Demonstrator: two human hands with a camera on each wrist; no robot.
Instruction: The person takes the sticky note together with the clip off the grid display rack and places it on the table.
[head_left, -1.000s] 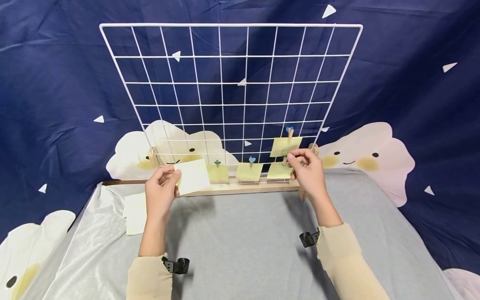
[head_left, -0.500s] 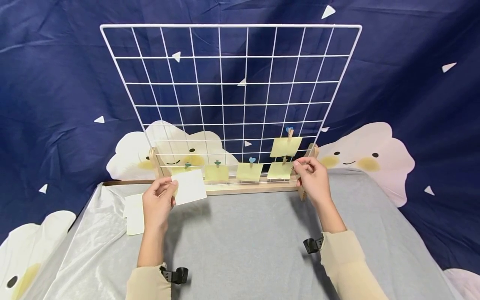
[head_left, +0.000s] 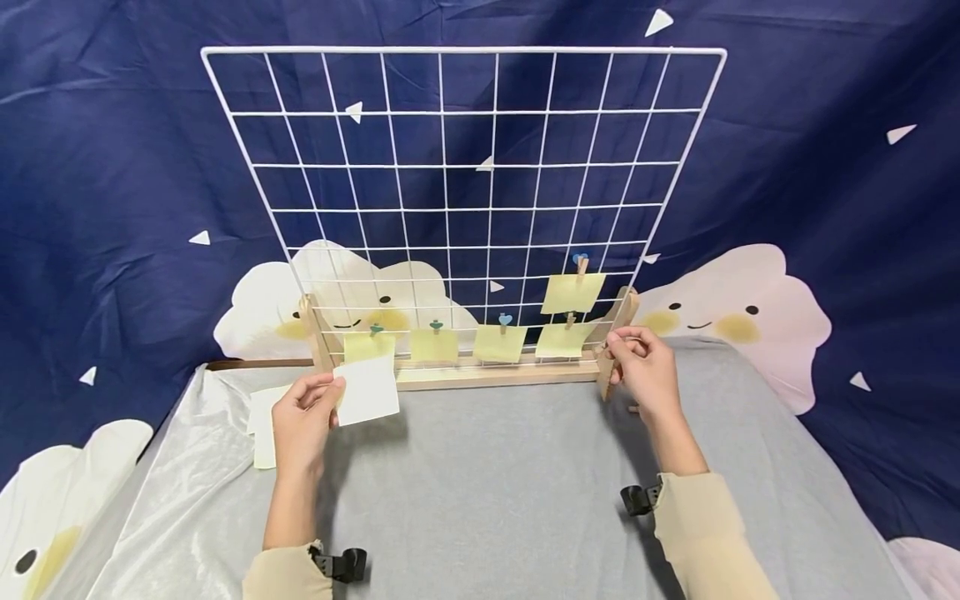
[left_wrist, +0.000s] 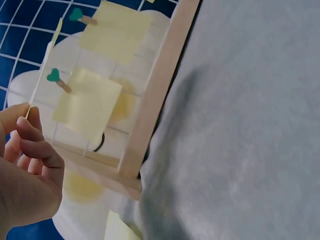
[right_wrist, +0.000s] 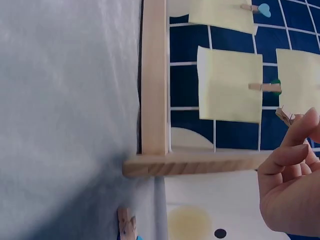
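Note:
Between thumb and fingers, my left hand (head_left: 302,423) pinches a pale yellow sticky note (head_left: 367,390), seen nearly edge-on in the left wrist view. It is in front of the lower left of the white wire grid (head_left: 438,167). My right hand (head_left: 647,373) pinches a small wooden clothespin (right_wrist: 285,116) beside the grid's right foot. Several yellow notes hang along the grid's bottom row, among them the rightmost lower note (head_left: 562,342), each under a heart-topped clothespin. Above that one hangs another note (head_left: 572,294) with a blue-heart clothespin (head_left: 581,264).
Wooden feet and a wooden base bar (head_left: 495,378) support the grid at the back of the grey cloth (head_left: 495,483). Loose notes (head_left: 262,433) lie left, partly behind my left hand. A spare clothespin (right_wrist: 126,223) lies near the right foot. Behind hangs a dark blue curtain (head_left: 787,167).
My left hand has come down and slightly left with its note, uncovering the leftmost hung note. My right hand has moved right and down, away from the lower right note and its clothespin.

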